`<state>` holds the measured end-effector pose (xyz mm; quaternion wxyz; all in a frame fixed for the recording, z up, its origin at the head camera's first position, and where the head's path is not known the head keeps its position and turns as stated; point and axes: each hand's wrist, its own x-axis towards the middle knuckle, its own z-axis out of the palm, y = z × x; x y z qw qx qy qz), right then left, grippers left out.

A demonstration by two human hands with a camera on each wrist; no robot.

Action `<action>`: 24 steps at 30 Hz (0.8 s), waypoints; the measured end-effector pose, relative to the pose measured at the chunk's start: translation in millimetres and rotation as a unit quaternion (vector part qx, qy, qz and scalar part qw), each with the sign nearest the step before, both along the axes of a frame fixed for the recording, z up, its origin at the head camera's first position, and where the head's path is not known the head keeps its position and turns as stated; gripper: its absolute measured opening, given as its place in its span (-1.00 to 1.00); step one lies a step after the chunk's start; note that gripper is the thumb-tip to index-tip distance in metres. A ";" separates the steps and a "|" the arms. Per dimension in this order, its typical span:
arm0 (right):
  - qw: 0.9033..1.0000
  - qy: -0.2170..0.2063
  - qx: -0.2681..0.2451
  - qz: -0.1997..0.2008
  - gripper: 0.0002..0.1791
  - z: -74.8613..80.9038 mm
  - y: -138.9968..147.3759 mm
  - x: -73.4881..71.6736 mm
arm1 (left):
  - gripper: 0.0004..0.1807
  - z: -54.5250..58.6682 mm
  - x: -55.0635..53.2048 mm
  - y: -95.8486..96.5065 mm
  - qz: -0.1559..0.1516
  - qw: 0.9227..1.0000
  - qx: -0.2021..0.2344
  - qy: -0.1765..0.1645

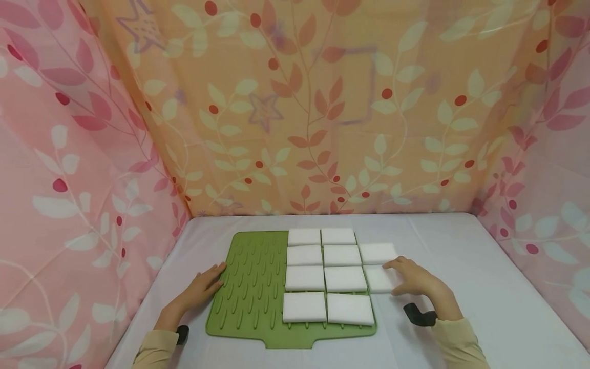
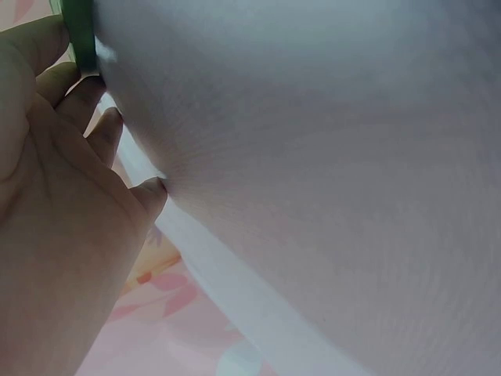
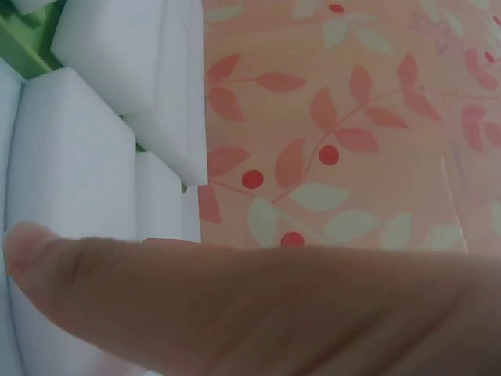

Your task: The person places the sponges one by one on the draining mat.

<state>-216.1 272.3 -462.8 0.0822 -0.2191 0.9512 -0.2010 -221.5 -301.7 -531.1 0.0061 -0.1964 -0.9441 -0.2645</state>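
Observation:
A green board (image 1: 253, 271) with raised oval ridges lies flat, its short tab towards me. White sponge blocks (image 1: 304, 306) cover its right half in two columns. Just off its right edge, two more sit on the cloth: a far sponge (image 1: 377, 253) and a near sponge (image 1: 380, 279). My right hand (image 1: 412, 277) grips the near one at its right end, fingertips at the far side and thumb at the near side. In the right wrist view the thumb (image 3: 94, 274) crosses a sponge's face. My left hand (image 1: 200, 288) rests fingertips against the board's left edge.
A white cloth covers the table (image 1: 461, 256). Floral curtains (image 1: 322, 102) enclose it at the back and both sides. Dark straps with camera mounts (image 1: 419, 315) sit at the wrists, close above the cloth.

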 end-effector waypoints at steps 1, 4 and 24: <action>1.000 0.000 -0.002 -0.001 -0.30 -1.0 0.9 -0.3 | -0.42 0.3 0.0 -0.1 0.000 1.000 -0.001 -0.001; 1.000 0.000 -0.006 -0.001 -0.27 -3.0 4.5 -1.4 | -0.42 1.1 0.2 0.0 0.001 1.000 0.002 -0.005; 1.000 -0.008 -0.021 0.013 -0.30 -4.7 19.7 -5.1 | -0.42 1.5 1.0 0.2 -0.003 1.000 0.004 -0.004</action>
